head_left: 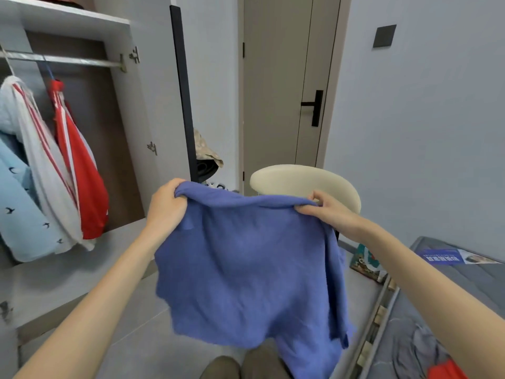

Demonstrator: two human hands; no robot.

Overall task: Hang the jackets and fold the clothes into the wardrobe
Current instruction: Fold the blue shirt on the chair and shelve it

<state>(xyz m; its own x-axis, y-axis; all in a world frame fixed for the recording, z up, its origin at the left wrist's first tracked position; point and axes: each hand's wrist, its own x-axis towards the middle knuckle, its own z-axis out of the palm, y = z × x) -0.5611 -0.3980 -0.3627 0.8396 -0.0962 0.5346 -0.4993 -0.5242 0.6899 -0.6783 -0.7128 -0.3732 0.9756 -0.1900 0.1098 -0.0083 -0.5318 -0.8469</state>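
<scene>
Blue sweater (246, 269) held up mid-air, hanging below fingers. Left hand (164, 206) bunches top corner in curled fingers; right hand (330, 212) pinches other corner. Soft, light, floppy; grip at shoulders best.

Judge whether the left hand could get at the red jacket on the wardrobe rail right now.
Likely not yet: the way to the red jacket looks clear, but the left hand grips the blue sweater.

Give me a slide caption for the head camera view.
Both hands, left and right, hold up a blue garment beside the open wardrobe.
</scene>
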